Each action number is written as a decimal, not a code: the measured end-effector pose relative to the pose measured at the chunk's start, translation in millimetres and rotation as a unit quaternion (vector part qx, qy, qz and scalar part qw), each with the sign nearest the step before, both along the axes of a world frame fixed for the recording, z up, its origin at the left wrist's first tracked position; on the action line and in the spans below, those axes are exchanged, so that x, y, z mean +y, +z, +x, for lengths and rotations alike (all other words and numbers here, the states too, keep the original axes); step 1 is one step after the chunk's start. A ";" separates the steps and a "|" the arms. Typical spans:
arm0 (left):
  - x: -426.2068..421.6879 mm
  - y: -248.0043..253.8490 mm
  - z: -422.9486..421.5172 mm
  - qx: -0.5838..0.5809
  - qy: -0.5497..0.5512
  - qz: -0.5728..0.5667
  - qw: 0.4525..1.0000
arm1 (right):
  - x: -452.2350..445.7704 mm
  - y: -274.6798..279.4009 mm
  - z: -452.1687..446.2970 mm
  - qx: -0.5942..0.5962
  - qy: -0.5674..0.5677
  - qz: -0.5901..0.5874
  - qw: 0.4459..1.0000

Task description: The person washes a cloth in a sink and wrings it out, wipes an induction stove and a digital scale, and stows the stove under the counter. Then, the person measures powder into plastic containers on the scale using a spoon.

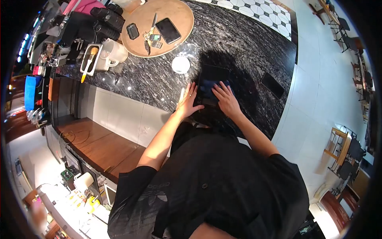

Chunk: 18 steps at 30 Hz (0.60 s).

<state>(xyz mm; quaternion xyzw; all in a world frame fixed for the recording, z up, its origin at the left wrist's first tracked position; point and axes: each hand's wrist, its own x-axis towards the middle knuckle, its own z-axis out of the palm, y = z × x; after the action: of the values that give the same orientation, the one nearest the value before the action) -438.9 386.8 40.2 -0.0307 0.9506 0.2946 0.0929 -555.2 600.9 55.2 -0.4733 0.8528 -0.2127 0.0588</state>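
Observation:
A dark, flat, tablet-like device point(215, 74) lies on the black marble counter point(153, 81) in front of me. My left hand point(187, 104) rests at its left edge, fingers stretched out and thumb pointing toward it. On the device's near part lies my right hand point(228, 101), its fingers extended over the dark surface. Neither hand grips anything. A white round object point(181, 65) stands just beyond my left hand. To the right of the device is a dark phone point(273, 85). Shadow hides the device's near edge.
A round brown tray point(175, 10) at the back carries a phone point(168, 30), keys and small dark items. Left of it stand a clear pitcher point(114, 53) and a metal container point(88, 59) with a brush point(92, 55). The counter's right edge borders pale floor.

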 end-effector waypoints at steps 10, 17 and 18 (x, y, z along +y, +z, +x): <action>1.1 10.7 -1.1 -0.013 0.000 -0.005 1.000 | -3.4 0.9 -20.8 0.007 -0.002 -0.046 0.999; 1.4 6.6 -2.5 -0.007 -0.008 -0.043 0.999 | -70.3 -11.4 -70.8 0.072 -0.103 -0.007 0.992; 0.5 7.1 -2.8 -0.014 -0.008 -0.040 0.999 | -77.8 -11.5 -58.3 0.094 -0.086 -0.005 0.992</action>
<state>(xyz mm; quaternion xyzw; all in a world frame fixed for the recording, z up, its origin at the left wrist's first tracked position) -441.6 387.2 47.3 -0.0311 0.9605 0.2550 0.1075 -613.5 523.1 43.7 -0.4161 0.8912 -0.1755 -0.0430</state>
